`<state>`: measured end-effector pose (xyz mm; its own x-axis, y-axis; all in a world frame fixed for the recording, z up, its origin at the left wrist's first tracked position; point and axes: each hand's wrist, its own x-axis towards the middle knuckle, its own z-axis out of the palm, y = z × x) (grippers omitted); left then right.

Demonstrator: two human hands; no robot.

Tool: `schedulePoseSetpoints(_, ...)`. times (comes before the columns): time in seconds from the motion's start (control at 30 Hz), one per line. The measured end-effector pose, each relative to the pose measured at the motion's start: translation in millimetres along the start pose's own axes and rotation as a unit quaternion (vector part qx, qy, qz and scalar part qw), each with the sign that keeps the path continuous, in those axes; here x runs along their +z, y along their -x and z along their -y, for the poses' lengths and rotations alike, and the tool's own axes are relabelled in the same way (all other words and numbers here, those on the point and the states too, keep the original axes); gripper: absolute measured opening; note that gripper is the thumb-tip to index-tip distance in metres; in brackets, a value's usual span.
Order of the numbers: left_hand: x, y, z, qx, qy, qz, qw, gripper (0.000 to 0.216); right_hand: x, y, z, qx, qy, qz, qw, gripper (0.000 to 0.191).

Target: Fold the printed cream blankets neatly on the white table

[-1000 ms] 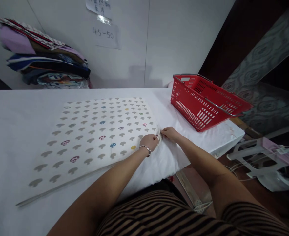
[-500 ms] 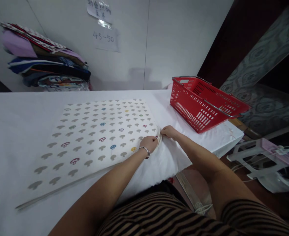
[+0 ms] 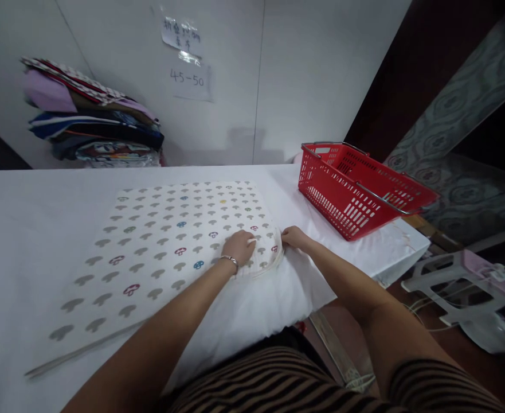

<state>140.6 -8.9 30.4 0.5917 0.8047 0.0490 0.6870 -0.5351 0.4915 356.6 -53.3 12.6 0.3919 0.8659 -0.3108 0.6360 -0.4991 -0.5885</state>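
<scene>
A folded white cloth (image 3: 157, 246) printed with grey and coloured mushrooms lies flat on the table, its layers showing along the front and right edges. My left hand (image 3: 238, 246), with a bracelet at the wrist, is on the cloth's near right part, its fingers curled closed on the fabric; the fingertips are partly hidden. At the cloth's right corner, my right hand (image 3: 294, 236) pinches the layered edge between thumb and fingers. Near that corner the layers curve and stand slightly apart.
A red plastic basket (image 3: 351, 192) with metal handles stands at the right end of the white-covered table (image 3: 63, 183). Folded fabrics (image 3: 97, 120) are stacked at the back left against the wall. A white stool (image 3: 454, 281) is on the floor at right.
My left hand has moved left from the cloth's corner, further onto its printed surface. My right hand stays at the corner edge. The view has tilted slightly upward.
</scene>
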Motion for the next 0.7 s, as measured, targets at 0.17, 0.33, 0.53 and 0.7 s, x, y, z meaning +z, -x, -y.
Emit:
schedulePoseSetpoints(0.17, -10.4, 3.1, 45.1, -0.005, -0.149, -0.037, 0.988, 0.038, 2.2, -6.3, 3.5, -0.01, 0.023, -0.03, 0.999, 0.014)
schedulePoseSetpoints(0.33, -1.7, 12.4, 65.2, -0.042, -0.165, 0.001, 0.985, 0.051, -2.7, 0.1, -0.5, -0.016, 0.018, -0.032, 0.999, 0.017)
schedulePoseSetpoints(0.53, 0.7, 13.2, 65.5, -0.037, -0.172, -0.001, 0.984, 0.053, -1.8, -2.1, -3.9, -0.036, 0.029, -0.029, 0.999, 0.015)
schedulePoseSetpoints(0.7, 0.3, 13.9, 64.5, -0.037, -0.177, -0.004, 0.984, 0.053, 3.0, -13.8, -0.5, -0.056, 0.053, -0.039, 0.996, 0.015)
